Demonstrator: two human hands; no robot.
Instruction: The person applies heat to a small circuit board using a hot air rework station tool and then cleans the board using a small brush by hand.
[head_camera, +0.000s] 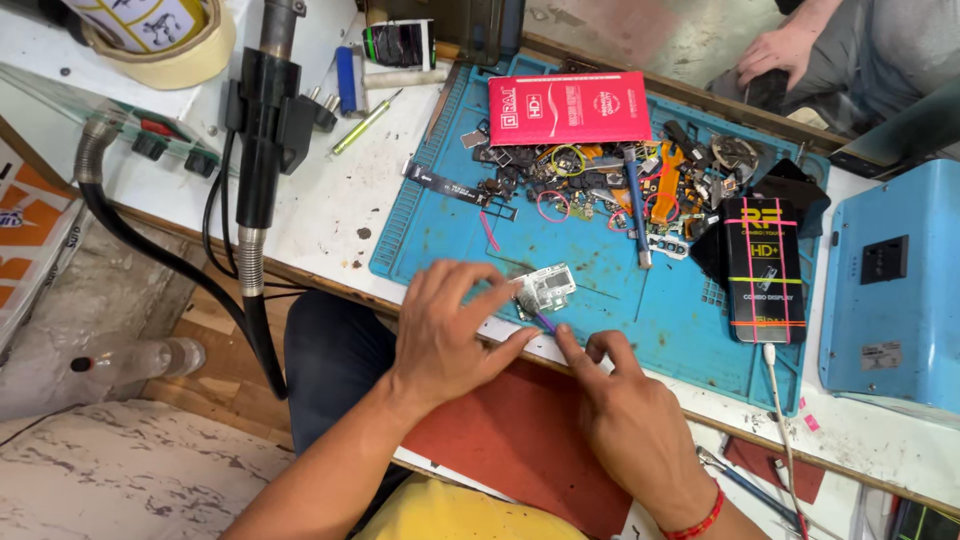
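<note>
Left hand (450, 325): fingers pinch small silver part (545, 287) on blue mat (600, 300).
Right hand (625, 415): fingertips grip purple tool (545, 323), tip at part.

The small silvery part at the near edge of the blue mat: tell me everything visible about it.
The small silvery part is a flat, roughly rectangular piece, pale metallic with a translucent look, fine detail blurred. It lies flat on the blue mat near the front edge. The left hand pins its near-left end with fingers. The right hand holds a thin purple tool whose tip meets the part's near edge. The parts pile sits apart, farther back.
</note>
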